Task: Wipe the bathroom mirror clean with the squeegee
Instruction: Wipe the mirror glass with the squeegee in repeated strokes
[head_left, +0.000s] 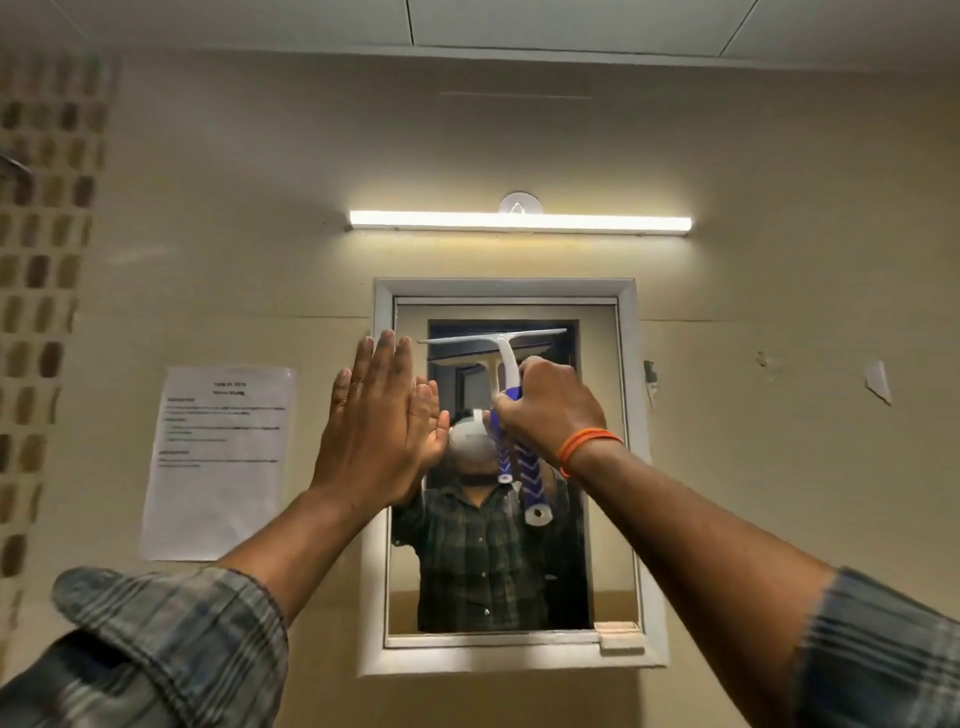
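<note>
Glossy glass mirror (602, 467), smooth plastic squeegee (506, 358), matt painted wall (779, 364), paper notice (218, 462).

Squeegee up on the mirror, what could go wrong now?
1. The left hand lies flat at the mirror by its left edge, so it may leave fingerprints on the glass.
2. The right hand grips the squeegee high on its handle, with the long blue end hanging free; the blade might tilt and leave streaks.
3. The blade is narrower than the glass, so strips at the sides could get missed.
</note>
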